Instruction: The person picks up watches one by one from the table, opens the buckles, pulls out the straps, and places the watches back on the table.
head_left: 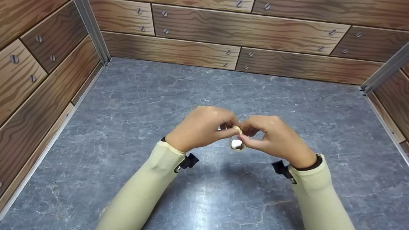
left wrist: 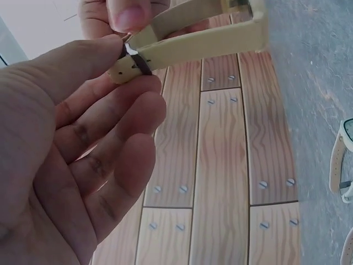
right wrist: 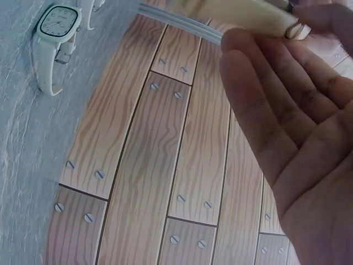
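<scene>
Two cream sleeves (head_left: 143,191) reach in from the near edge. Above the grey marbled counter (head_left: 127,105) the left hand (head_left: 199,127) and right hand (head_left: 276,137) meet, each pinching with thumb and curled fingers (left wrist: 118,124) the cream-strapped wristwatch with a silver buckle (head_left: 237,140). Its strap (left wrist: 204,47) runs between the two hands, the face hanging below the fingertips. Wood-grain panel walls (head_left: 249,32) enclose the counter. Another pale wristwatch (right wrist: 58,25) lies on the counter, well apart.

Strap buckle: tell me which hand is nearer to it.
Left. The left hand pinches the strap right at the buckle. The right hand pinches the strap just beside the buckle.
</scene>
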`<state>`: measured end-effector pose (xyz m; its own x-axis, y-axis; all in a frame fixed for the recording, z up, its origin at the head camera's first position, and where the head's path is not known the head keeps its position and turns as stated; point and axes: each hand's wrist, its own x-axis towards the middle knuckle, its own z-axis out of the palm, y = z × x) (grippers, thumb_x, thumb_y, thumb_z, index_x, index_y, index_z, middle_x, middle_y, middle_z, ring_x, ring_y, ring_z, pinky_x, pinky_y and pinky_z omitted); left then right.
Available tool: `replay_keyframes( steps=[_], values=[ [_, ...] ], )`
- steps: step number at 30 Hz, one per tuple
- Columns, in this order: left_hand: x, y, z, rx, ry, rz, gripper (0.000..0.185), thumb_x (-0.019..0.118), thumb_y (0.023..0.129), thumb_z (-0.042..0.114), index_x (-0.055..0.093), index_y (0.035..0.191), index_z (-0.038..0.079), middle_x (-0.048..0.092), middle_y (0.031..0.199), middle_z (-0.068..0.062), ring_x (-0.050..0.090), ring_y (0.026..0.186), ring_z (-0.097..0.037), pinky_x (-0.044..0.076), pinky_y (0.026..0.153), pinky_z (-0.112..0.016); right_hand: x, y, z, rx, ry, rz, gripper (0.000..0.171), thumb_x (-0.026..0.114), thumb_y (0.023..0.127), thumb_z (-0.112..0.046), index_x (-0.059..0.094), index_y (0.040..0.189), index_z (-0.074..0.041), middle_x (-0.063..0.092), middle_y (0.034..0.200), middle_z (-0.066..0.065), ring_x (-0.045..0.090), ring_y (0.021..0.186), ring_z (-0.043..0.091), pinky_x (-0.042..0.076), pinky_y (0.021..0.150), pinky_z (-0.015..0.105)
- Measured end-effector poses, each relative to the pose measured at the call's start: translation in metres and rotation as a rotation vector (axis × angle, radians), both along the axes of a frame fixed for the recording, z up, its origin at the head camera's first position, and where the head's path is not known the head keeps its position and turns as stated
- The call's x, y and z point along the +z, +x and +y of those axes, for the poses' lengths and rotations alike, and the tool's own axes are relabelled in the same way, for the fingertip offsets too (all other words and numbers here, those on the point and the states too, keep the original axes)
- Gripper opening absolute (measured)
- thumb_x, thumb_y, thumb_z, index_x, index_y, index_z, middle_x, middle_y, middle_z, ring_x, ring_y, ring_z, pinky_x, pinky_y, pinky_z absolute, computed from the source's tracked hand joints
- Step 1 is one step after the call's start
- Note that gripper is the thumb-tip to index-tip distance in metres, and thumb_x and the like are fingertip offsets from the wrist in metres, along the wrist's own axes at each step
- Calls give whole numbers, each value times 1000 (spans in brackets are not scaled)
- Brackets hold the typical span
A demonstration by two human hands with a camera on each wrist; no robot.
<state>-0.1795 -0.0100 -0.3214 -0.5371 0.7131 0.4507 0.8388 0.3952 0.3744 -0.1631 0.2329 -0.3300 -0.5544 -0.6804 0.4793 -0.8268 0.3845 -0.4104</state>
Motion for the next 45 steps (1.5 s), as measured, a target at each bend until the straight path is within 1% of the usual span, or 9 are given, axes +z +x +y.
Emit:
replay_keyframes(
  steps=[6, 14, 17, 21, 25, 33, 37, 40, 45],
  values=[
    [-1, 1, 1, -8, -2, 32, 15, 70, 100, 30, 79, 103, 18, 76, 95, 10, 63, 77, -3, 50, 70, -22, 0, 0, 1, 5, -10, 26, 21, 78, 86, 3, 73, 97, -14, 73, 85, -6, 67, 71, 6, 55, 65, 19],
    [-1, 0, 3, 21, -11, 44, 16, 69, 101, 30, 79, 104, 18, 76, 95, 9, 64, 76, -3, 51, 69, -22, 1, 0, 0, -4, -14, 11, 15, 76, 90, 0, 74, 100, -12, 73, 87, -6, 68, 71, 6, 55, 66, 17],
    [0, 1, 2, 15, 35, 37, 16, 68, 102, 29, 78, 104, 17, 77, 95, 8, 66, 78, -3, 52, 71, -21, 1, 0, 0, 14, -53, 23, 18, 75, 90, 4, 73, 101, -10, 73, 90, -3, 69, 72, 7, 55, 67, 16],
    [1, 1, 2, -4, 133, 1, 17, 66, 102, 29, 77, 105, 15, 77, 96, 7, 67, 81, -3, 53, 74, -18, 3, 0, -1, 36, -130, 69, 21, 72, 87, 9, 72, 99, -7, 72, 90, 0, 70, 73, 9, 57, 67, 18],
    [2, 2, 3, -17, 211, -41, 18, 66, 102, 29, 76, 105, 14, 76, 97, 6, 65, 81, -1, 52, 73, -18, 4, 0, -1, 33, -183, 111, 17, 71, 85, 6, 73, 98, -5, 72, 88, 2, 69, 72, 10, 56, 67, 17],
    [2, 2, 3, -68, 337, -100, 18, 65, 103, 26, 75, 106, 12, 74, 93, 6, 62, 77, -1, 52, 69, -22, 4, -1, -2, 44, -257, 198, 13, 69, 89, 2, 73, 100, -3, 72, 89, 6, 69, 72, 13, 57, 69, 18],
    [1, 1, 4, -91, 376, -104, 18, 65, 103, 25, 75, 106, 10, 74, 93, 5, 62, 77, -1, 54, 70, -22, 4, -1, -3, 36, -277, 240, 8, 67, 96, -7, 73, 100, -3, 72, 89, 5, 68, 71, 13, 56, 69, 18],
    [1, 1, 4, -103, 392, -101, 19, 65, 103, 24, 75, 107, 9, 74, 93, 4, 63, 77, -1, 54, 70, -21, 5, 0, -3, 32, -281, 256, 15, 65, 100, -14, 73, 100, -2, 72, 88, 5, 68, 71, 13, 56, 68, 18],
    [2, 1, 4, -113, 404, -91, 19, 64, 103, 24, 75, 106, 9, 74, 92, 3, 63, 76, -2, 54, 69, -21, 6, -1, -3, 33, -290, 270, 18, 64, 101, -17, 73, 100, -2, 72, 88, 5, 68, 70, 13, 56, 68, 18]
  ],
)
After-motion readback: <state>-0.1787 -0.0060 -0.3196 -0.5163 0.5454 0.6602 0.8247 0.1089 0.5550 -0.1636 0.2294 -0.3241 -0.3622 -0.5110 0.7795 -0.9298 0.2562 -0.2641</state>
